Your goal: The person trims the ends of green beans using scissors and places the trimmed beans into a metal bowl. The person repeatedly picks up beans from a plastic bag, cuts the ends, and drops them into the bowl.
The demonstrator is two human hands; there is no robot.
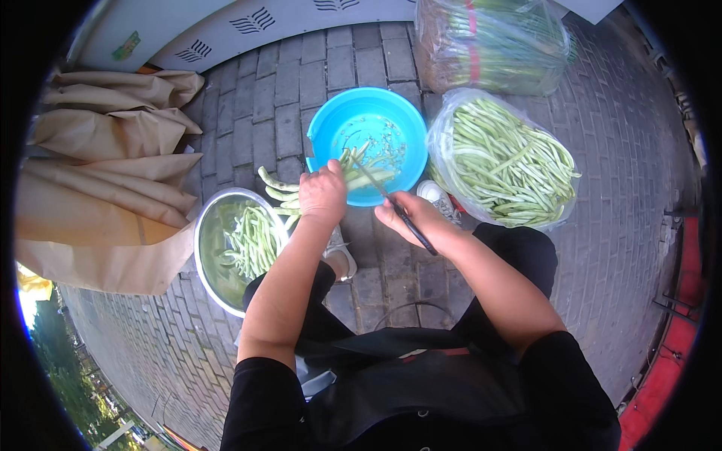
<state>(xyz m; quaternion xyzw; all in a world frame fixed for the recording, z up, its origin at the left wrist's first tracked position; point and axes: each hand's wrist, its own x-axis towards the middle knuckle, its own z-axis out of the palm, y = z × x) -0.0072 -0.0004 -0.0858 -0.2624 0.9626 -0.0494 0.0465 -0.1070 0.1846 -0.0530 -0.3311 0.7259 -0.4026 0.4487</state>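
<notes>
My left hand [323,191] grips a bunch of green beans [282,193], whose ends stick out on both sides of the fist. The bunch reaches over the near rim of a blue plastic basin [369,97], where small cut bits lie on the bottom. In my right hand [416,217] is a knife [413,226] with a dark handle. Its narrow blade lies against the bean tips above the basin. Left of my left forearm stands a steel bowl [211,248] holding trimmed-looking beans. A clear plastic bag [437,132] packed with long green beans stands right of the basin.
Behind the bean bag lies a plastic-wrapped bundle of long green vegetables [496,48] with red bands. Folded tan sheeting [113,186] spreads at the left. A white panel [293,20] borders the far side. My shoes [437,197] rest on grey paving bricks [254,118].
</notes>
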